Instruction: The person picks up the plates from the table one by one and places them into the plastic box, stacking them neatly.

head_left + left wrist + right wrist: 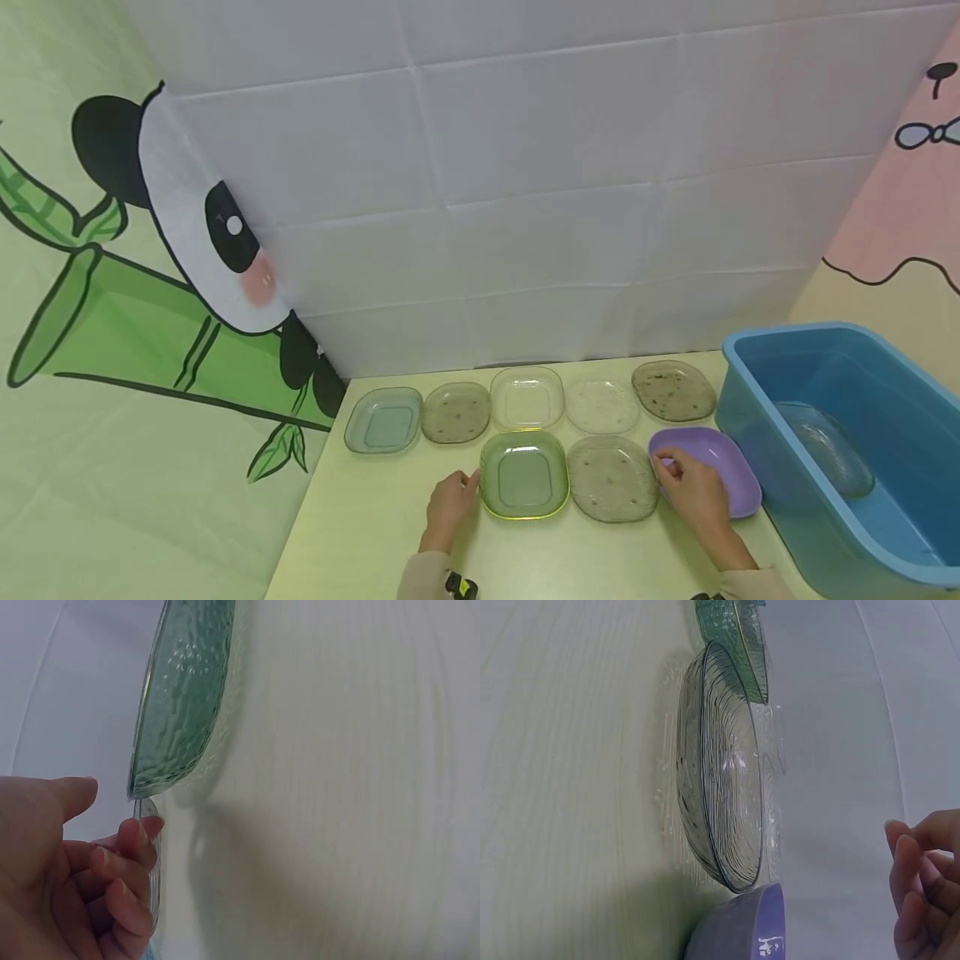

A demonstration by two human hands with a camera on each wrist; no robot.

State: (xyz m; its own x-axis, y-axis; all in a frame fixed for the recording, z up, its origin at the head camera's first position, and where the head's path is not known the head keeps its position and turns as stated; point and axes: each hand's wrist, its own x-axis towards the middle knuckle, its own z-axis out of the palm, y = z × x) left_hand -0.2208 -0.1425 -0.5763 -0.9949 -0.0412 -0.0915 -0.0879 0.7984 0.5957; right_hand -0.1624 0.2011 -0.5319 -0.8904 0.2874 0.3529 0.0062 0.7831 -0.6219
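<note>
My left hand [450, 507] is beside the left rim of a square green glass plate [524, 477] with a yellowish edge. In the left wrist view its fingers [129, 904] bend loosely around nothing, just off the plate's corner. Over the left part of a purple plate [738, 477] hovers my right hand [696, 493]. Thumb and fingertips come close together there, with no object visible between them; the right wrist view shows the hand apart from the plates. Between the green and purple plates lies a clear greyish glass plate [613, 480].
Behind stands a row of plates: a bluish one [384, 420], a grey one [456, 412], two clear ones [527, 398] [602, 406] and a dark spotted one [673, 390]. At right, a blue tub [780, 467] holds a glass dish [825, 450]. A white cloth [525, 208] hangs behind the table.
</note>
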